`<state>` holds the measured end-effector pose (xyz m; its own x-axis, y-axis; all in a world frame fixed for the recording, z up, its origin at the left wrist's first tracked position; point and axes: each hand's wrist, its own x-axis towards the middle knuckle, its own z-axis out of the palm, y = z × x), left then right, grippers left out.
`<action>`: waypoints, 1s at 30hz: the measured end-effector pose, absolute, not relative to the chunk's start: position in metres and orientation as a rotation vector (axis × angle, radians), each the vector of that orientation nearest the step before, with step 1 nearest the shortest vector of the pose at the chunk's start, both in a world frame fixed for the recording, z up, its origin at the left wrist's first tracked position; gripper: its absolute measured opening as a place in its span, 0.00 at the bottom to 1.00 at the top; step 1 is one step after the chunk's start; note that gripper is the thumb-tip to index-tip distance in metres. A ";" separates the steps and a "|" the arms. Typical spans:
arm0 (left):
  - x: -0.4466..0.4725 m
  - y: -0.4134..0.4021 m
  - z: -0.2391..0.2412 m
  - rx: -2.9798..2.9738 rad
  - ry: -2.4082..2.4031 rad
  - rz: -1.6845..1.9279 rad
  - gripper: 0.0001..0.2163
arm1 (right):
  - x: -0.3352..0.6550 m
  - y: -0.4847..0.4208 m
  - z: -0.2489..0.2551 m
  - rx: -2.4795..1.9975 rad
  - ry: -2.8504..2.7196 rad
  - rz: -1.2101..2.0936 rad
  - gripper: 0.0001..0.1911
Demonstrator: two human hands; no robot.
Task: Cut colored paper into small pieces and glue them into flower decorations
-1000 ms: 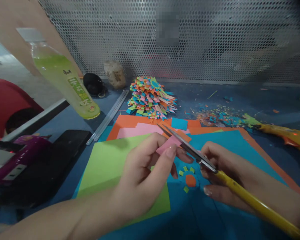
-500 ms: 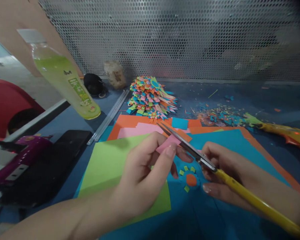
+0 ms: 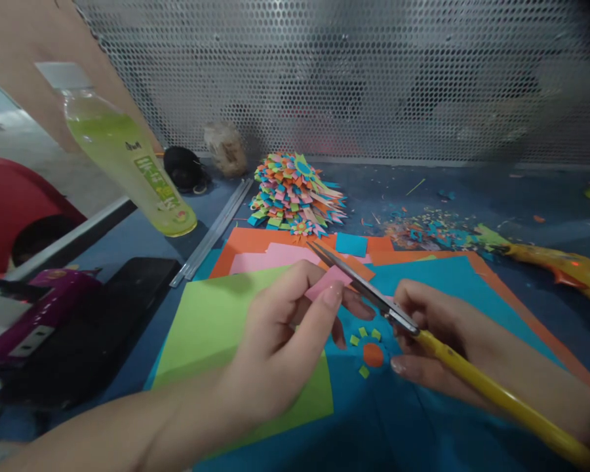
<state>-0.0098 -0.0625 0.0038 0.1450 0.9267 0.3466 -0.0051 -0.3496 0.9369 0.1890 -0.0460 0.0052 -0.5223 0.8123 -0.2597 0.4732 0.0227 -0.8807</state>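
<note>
My left hand (image 3: pixel 285 347) pinches a small piece of pink paper (image 3: pixel 323 282) between thumb and forefinger. My right hand (image 3: pixel 452 334) is wrapped round scissors with long yellow handles (image 3: pixel 472 370). Their metal blades (image 3: pixel 356 282) point up and to the left, lying along the pink paper's right edge. Whether the blades are parted at the paper is hard to make out. Below them, an orange paper circle (image 3: pixel 372 354) lies on blue paper (image 3: pixel 442 288), with several small green squares (image 3: pixel 362 332) around part of it.
A cluster of folded colored paper (image 3: pixel 295 193) stands behind the sheets. Paper scraps (image 3: pixel 432 226) and a yellow glue gun (image 3: pixel 550 259) lie to the right. On the left are a tilted-looking drink bottle (image 3: pixel 128 154), clear glue sticks (image 3: pixel 214 229), a black phone (image 3: pixel 108 308) and a green sheet (image 3: pixel 196 328).
Both hands keep nearly the same pose, with the scissors still against the pink paper. The whole view has shifted slightly.
</note>
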 end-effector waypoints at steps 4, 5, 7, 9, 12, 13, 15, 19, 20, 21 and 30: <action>-0.010 -0.062 0.003 1.505 0.969 1.255 0.10 | 0.188 -0.042 0.004 -1.282 -1.865 1.510 0.18; -0.010 -0.061 0.004 1.500 0.990 1.232 0.10 | 0.187 -0.040 0.003 -1.273 -1.814 1.498 0.19; -0.009 -0.060 0.004 1.495 1.019 1.198 0.10 | 0.186 -0.036 0.001 -1.262 -1.691 1.456 0.18; -0.009 -0.059 0.004 1.499 1.006 1.168 0.10 | 0.187 -0.032 -0.002 -1.253 -1.617 1.387 0.17; -0.008 -0.058 0.003 1.495 0.981 1.125 0.08 | 0.191 -0.028 -0.008 -1.238 -1.707 1.249 0.19; -0.007 -0.058 0.003 1.491 0.987 1.110 0.07 | 0.191 -0.027 -0.010 -1.238 -1.747 1.214 0.19; -0.007 -0.058 0.002 1.487 1.011 1.076 0.07 | 0.191 -0.028 -0.014 -1.245 -1.791 1.170 0.17; -0.006 -0.057 0.003 1.554 1.086 1.017 0.09 | 0.184 -0.032 -0.015 -1.335 -1.830 1.072 0.15; -0.007 -0.057 0.004 1.581 1.110 1.010 0.10 | 0.182 -0.033 -0.014 -1.359 -1.835 1.048 0.16; -0.007 -0.057 0.005 1.604 1.134 1.009 0.12 | 0.181 -0.033 -0.012 -1.385 -1.845 1.019 0.16; -0.005 -0.057 0.003 1.362 0.943 1.139 0.05 | 0.178 -0.036 -0.002 -1.295 -1.734 1.128 0.16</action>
<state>-0.0047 -0.0572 0.0032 0.2288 0.9656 0.1234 -0.0598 -0.1126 0.9918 0.1784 -0.0362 -0.0024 -0.2675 0.9632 0.0254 0.3674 0.1263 -0.9215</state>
